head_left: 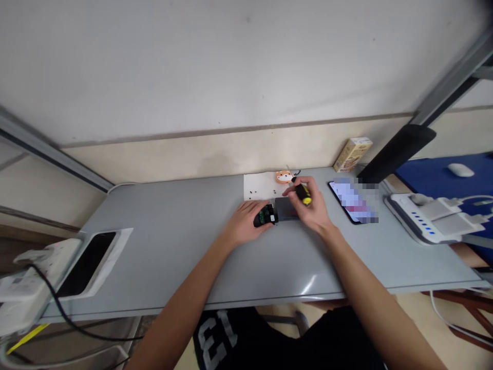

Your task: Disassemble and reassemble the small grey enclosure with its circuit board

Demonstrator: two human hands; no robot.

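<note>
My left hand point(245, 220) is wrapped round a small black electronic device point(266, 216) with a green circuit board showing. Against its right side sits a dark grey casing point(284, 208), and I cannot tell whether the two are joined. Above that casing, my right hand point(313, 205) grips a yellow and black screwdriver point(303, 193), its shaft mostly hidden by the fingers. Behind both hands lies a white sheet of paper point(256, 181) with several tiny dark screws point(250, 192) on it. An orange bear-faced item point(284, 177) rests at the sheet's right edge.
To the right are a phone point(350, 201) with a lit screen, a small carton point(352, 154), a black cylinder point(396, 154) and a white power strip point(423, 218) with plugs. At the left, a dark-screened phone point(88, 264) lies on paper, beside another power strip point(50, 277) with cables.
</note>
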